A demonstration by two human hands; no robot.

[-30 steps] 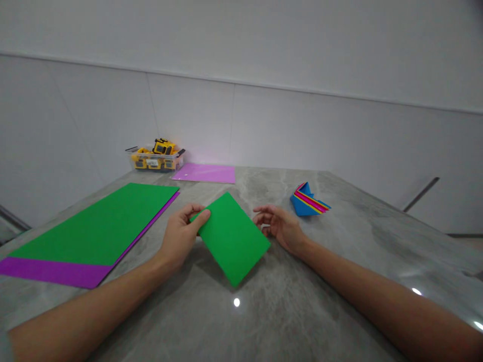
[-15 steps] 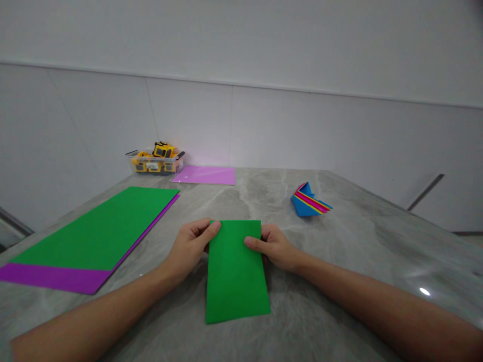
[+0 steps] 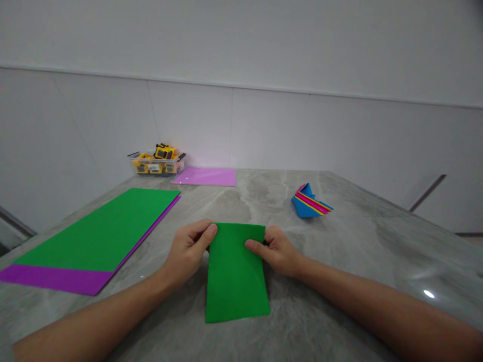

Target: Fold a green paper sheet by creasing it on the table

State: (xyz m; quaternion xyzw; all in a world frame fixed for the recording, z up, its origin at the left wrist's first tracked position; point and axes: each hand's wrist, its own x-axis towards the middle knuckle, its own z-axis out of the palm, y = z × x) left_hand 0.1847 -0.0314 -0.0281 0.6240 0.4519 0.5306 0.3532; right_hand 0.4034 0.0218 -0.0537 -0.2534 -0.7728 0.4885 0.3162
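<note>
A folded sheet of green paper (image 3: 237,281) is held upright-ish in front of me, its near edge low over the table. My left hand (image 3: 193,246) pinches its upper left corner, thumb on the front face and fingers behind. On the opposite side, my right hand (image 3: 278,250) grips the upper right edge, with the thumb lying flat across the paper and the other fingers mostly hidden behind it. Beyond my right hand sits a folded paper boat (image 3: 307,203), blue with pink, red and yellow stripes.
To the left lie a large green sheet (image 3: 101,229) and a purple sheet (image 3: 56,279) under it. Farther back are a pink sheet pack (image 3: 207,176) and a clear plastic box (image 3: 156,166) holding yellow toy vehicles. A grey marbled table (image 3: 362,261) carries everything, with a white wall behind.
The top edge of the green paper has tilted and bowed slightly, its right corner shifting a little to the right. Both hands keep their hold. The view has moved slightly.
</note>
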